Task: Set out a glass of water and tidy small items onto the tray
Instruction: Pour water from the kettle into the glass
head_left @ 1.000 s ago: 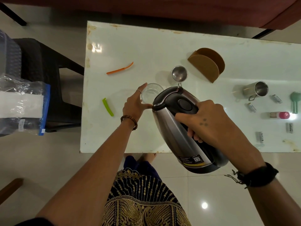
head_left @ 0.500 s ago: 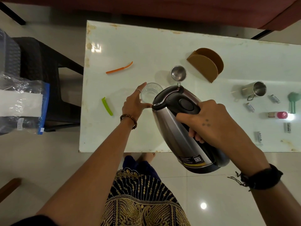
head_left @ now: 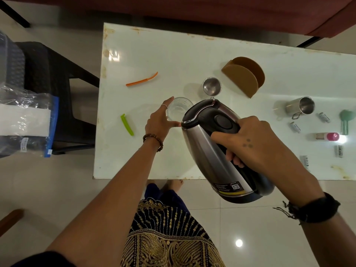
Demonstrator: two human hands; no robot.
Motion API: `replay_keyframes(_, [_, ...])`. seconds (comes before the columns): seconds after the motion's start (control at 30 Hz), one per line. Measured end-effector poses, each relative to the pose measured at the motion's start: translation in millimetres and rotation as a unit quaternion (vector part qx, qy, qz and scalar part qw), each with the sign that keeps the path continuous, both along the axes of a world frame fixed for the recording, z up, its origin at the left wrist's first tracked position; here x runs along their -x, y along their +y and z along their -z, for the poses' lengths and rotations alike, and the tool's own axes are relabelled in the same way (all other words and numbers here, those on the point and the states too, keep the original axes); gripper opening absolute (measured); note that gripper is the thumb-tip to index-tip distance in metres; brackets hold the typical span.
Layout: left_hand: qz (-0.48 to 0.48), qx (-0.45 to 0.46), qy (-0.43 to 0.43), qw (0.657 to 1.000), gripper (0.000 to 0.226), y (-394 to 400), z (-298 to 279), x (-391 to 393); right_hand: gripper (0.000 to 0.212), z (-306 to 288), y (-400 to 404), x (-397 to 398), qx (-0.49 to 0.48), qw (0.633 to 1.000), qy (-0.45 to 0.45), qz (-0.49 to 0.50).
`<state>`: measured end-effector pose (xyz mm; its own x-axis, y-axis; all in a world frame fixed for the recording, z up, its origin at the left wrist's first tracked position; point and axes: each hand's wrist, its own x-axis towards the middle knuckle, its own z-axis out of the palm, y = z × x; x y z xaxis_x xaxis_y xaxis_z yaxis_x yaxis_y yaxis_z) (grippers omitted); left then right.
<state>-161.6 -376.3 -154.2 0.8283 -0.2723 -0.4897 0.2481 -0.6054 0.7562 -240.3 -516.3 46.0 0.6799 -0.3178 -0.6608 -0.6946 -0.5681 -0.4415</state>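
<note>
A clear glass (head_left: 178, 108) stands on the white table (head_left: 173, 54), and my left hand (head_left: 159, 122) wraps around its left side. My right hand (head_left: 252, 143) grips the black handle of a steel electric kettle (head_left: 208, 147), which is tilted with its spout end over the glass. Small items lie at the right: several batteries (head_left: 295, 127), a pink-capped bottle (head_left: 327, 136) and a green clip (head_left: 346, 120). No tray is in view.
Two steel cups (head_left: 212, 86) (head_left: 300, 108) and a brown holder (head_left: 244, 78) sit behind the kettle. An orange strip (head_left: 141, 80) and a green clip (head_left: 127, 124) lie at the left. A dark chair with a plastic bag (head_left: 27, 116) stands left of the table.
Barely anything differs; the kettle stays tilted at the glass and my left hand keeps its hold.
</note>
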Motion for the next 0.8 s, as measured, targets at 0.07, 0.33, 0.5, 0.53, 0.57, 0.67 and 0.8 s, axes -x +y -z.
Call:
replay_keyframes(0.07, [-0.004, 0.001, 0.001, 1.000, 0.078, 0.4, 0.1, -0.3, 0.024, 0.0, 0.6, -0.4, 0.000, 1.000, -0.002, -0.004])
replay_keyframes(0.33, [0.009, 0.005, -0.010, 1.000, 0.078, 1.4, 2.5, -1.9, 0.022, 0.1, 2.5, -2.8, -0.009, 1.000, 0.008, 0.011])
replay_keyframes(0.5, [0.011, 0.001, -0.014, 1.000, 0.076, 1.3, 2.9, -2.1, 0.025, -0.8, 4.1, -4.5, -0.005, 1.000, 0.015, 0.012])
replay_keyframes(0.53, [0.009, 0.003, -0.012, 1.000, 0.076, 1.1, 2.8, -1.9, 0.023, -0.7, 4.0, -4.5, -0.007, 1.000, 0.015, 0.014])
replay_keyframes(0.57, [0.007, 0.005, -0.010, 1.000, 0.076, 1.3, 2.8, -2.0, 0.022, -0.5, 4.0, -4.4, -0.010, 1.000, 0.014, 0.016])
replay_keyframes(0.67, [0.007, 0.004, -0.007, 1.000, 0.077, 2.2, 3.5, -2.8, 0.022, 0.9, 4.3, -4.1, -0.007, 1.000, 0.015, 0.017])
replay_keyframes(0.8, [0.021, -0.007, -0.018, 1.000, 0.078, 2.3, 5.0, -4.1, 0.021, 1.3, 4.5, -4.2, -0.007, 1.000, 0.017, 0.016])
